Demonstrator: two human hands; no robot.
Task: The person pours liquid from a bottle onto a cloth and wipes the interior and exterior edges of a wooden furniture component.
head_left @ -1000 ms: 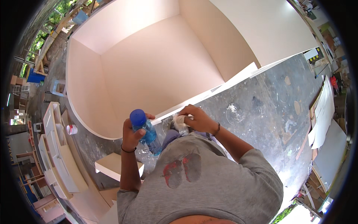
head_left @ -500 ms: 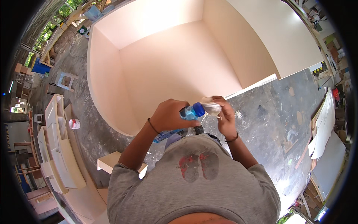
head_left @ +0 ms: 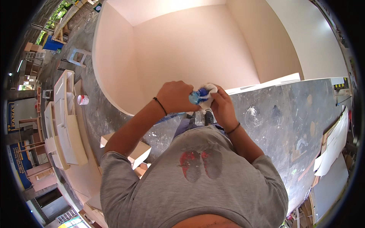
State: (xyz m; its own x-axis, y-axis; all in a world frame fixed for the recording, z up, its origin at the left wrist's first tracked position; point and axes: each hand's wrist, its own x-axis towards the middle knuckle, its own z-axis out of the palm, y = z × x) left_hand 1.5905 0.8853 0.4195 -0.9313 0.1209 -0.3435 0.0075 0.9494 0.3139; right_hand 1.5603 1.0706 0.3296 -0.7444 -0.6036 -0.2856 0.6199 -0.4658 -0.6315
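Fingers of the left hand (head_left: 174,98) held a blue bottle (head_left: 194,98); the right hand (head_left: 224,109) pinched white cloth (head_left: 208,101), apparently around its cap (head_left: 203,92), near a pale box (head_left: 194,45).

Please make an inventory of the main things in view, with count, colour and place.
Bottle: one, clear blue, in left hand
Cloth: one, white, in right hand, against bottle
Large open box: one, cream, ahead
Can: one, white and red, left
Stool: one, pale grey, upper left
Cabinet parts: several, cream, left
Small box: one, cream, lower left
Sheets: several, white, far right
Floor: one, grey, underneath
Wristbands: two, black, one per wrist
Shirt: one, grey, lower middle
Left hand: one, bare, around bottle
Right hand: one, bare, around cloth
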